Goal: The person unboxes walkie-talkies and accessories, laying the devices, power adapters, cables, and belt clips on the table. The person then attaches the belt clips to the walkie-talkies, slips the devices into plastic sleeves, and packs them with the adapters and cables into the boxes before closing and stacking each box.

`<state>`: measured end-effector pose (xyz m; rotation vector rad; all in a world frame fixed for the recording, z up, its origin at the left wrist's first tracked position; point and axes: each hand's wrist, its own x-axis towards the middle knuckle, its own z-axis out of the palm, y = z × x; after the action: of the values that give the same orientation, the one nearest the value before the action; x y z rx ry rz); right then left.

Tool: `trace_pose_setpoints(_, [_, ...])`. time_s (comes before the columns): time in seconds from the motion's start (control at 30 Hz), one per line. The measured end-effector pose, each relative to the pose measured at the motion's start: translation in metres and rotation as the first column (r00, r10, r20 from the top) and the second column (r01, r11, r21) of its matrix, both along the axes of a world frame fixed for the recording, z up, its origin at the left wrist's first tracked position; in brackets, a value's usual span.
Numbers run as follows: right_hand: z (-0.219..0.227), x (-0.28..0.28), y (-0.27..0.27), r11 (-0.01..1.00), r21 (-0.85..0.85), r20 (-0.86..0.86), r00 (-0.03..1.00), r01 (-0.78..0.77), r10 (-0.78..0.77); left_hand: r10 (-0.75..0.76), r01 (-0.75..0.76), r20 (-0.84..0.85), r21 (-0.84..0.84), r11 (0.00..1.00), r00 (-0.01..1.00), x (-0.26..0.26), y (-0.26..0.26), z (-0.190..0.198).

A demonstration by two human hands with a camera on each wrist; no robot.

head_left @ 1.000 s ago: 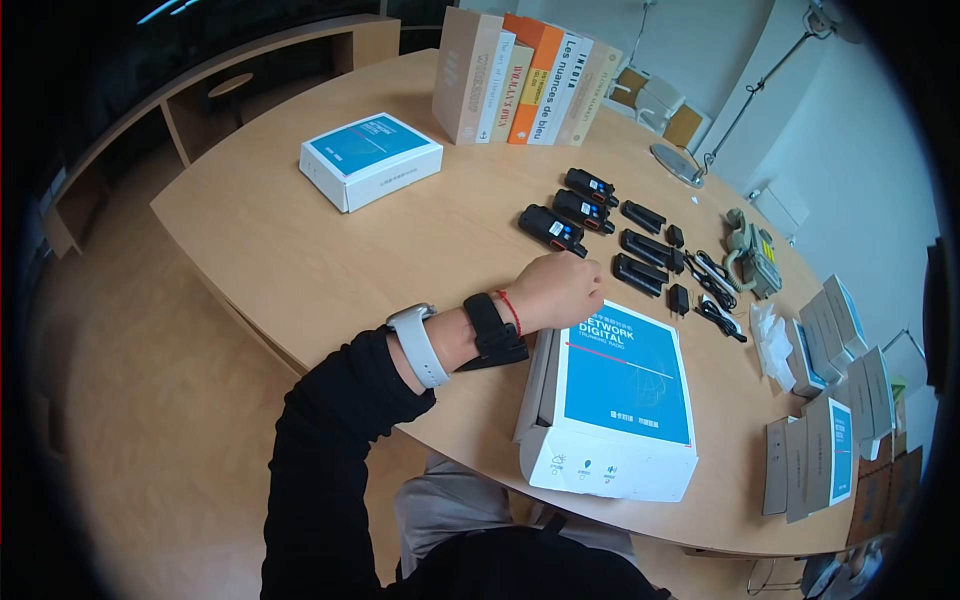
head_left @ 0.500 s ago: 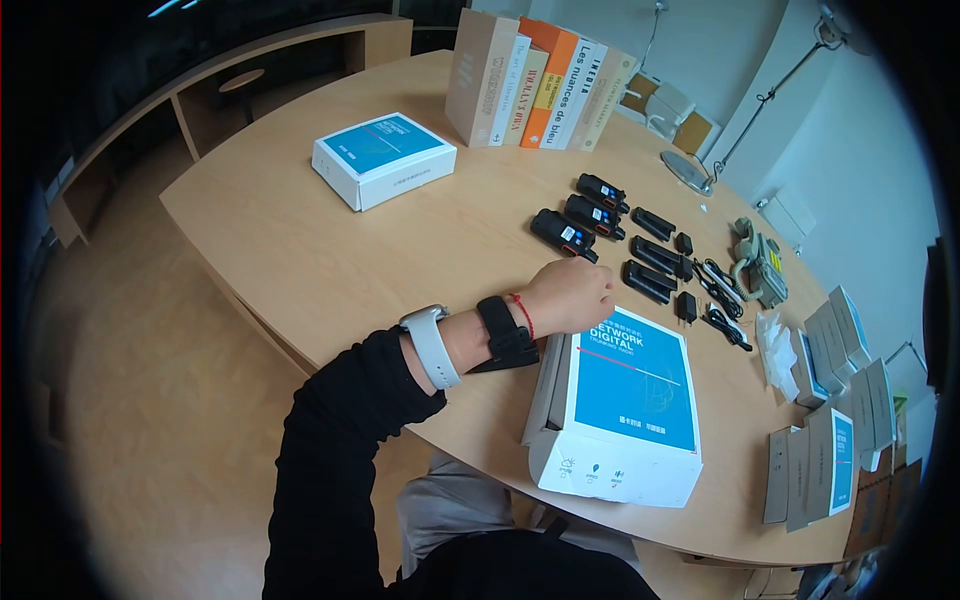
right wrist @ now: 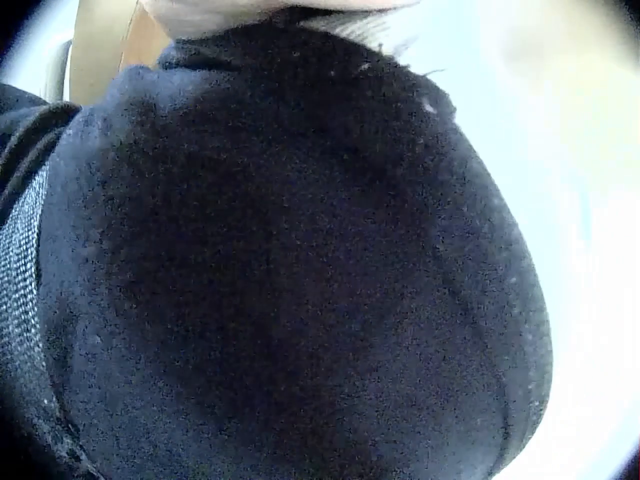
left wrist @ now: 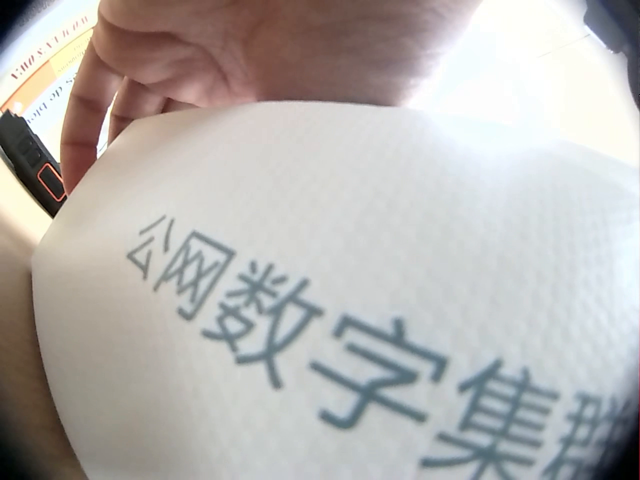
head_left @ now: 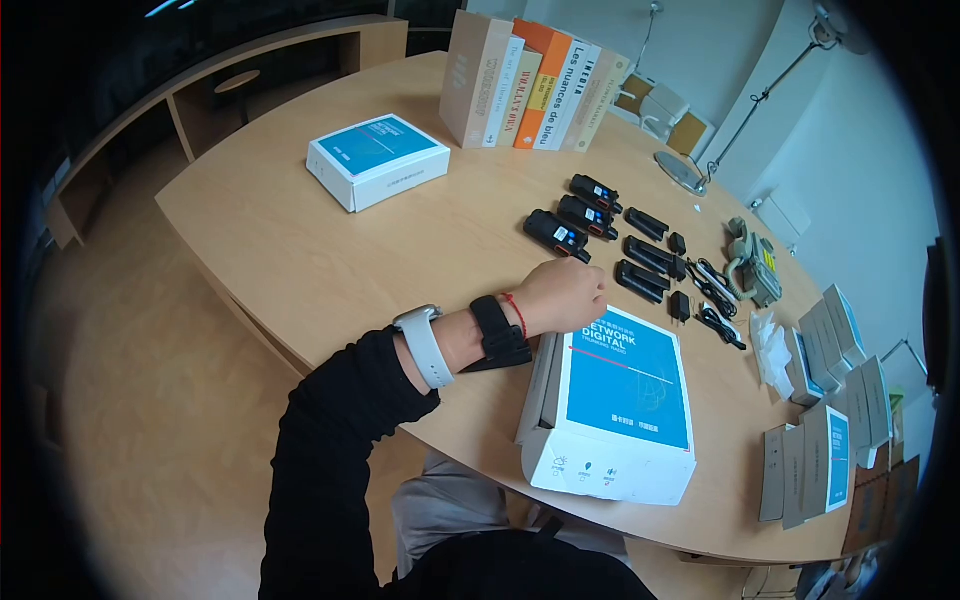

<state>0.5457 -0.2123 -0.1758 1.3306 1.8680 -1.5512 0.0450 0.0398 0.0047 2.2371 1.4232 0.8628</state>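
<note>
My left hand (head_left: 563, 296) is at the far left corner of a white box (head_left: 610, 475) with a blue printed top. In the left wrist view, the fingers (left wrist: 88, 110) curl down past the edge of the box's white printed side (left wrist: 300, 180); the thumb is hidden. Along the box's left side, a gap shows between its top part and the part beneath. My right hand is out of the head view. Dark cloth (right wrist: 300, 260) fills most of the right wrist view, with only a strip of skin (right wrist: 230, 12) at its top, so I cannot tell what that hand does.
Beyond the left hand lie several black handheld radios (head_left: 556, 234), black battery-like blocks (head_left: 642, 281) and cables (head_left: 720, 325). A second blue-topped box (head_left: 380, 165) sits far left, near upright books (head_left: 480, 85). A telephone (head_left: 755, 265), tissue (head_left: 772, 352) and open boxes (head_left: 835, 460) line the right.
The head view shifts slightly right and then back. My left hand keeps its place at the corner of the box.
</note>
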Motion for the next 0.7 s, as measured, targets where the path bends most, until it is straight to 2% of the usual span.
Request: trace_pose_setpoints(0.7, [0.019,0.004,-0.040,0.992,0.036,0.045,0.991,0.121,-0.123,-0.008,0.008,-0.014,0.007,1.000,1.000,0.001,-0.001,-0.001])
